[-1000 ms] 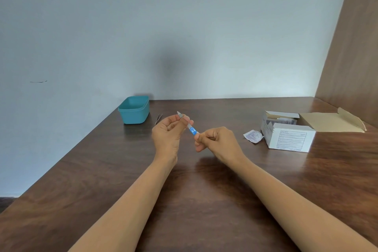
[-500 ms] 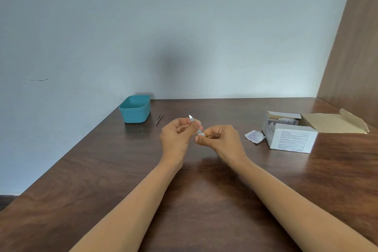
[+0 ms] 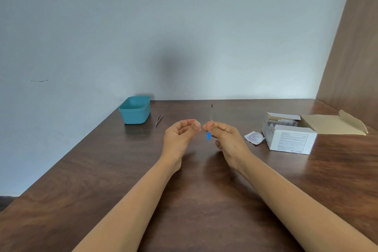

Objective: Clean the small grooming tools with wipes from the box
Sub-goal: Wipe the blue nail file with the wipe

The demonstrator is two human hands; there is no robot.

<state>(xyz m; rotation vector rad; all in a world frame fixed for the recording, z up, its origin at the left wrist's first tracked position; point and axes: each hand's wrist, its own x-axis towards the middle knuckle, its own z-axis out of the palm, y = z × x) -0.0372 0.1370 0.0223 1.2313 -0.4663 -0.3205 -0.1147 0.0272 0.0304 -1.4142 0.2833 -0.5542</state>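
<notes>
The table keeps everything close: the open box of wipes sits at three o'clock from the hands, likely for easy reach, and the teal tub at ten o'clock, perhaps for finished pieces. The left hand curls thumb to finger; whether it holds a wipe I cannot tell. The right hand pinches the tool upright above the table, between both hands. A torn packet lies beside the box, and tweezers beside the tub. The tool is thin, blue at its lower end, its upper shaft blurred
</notes>
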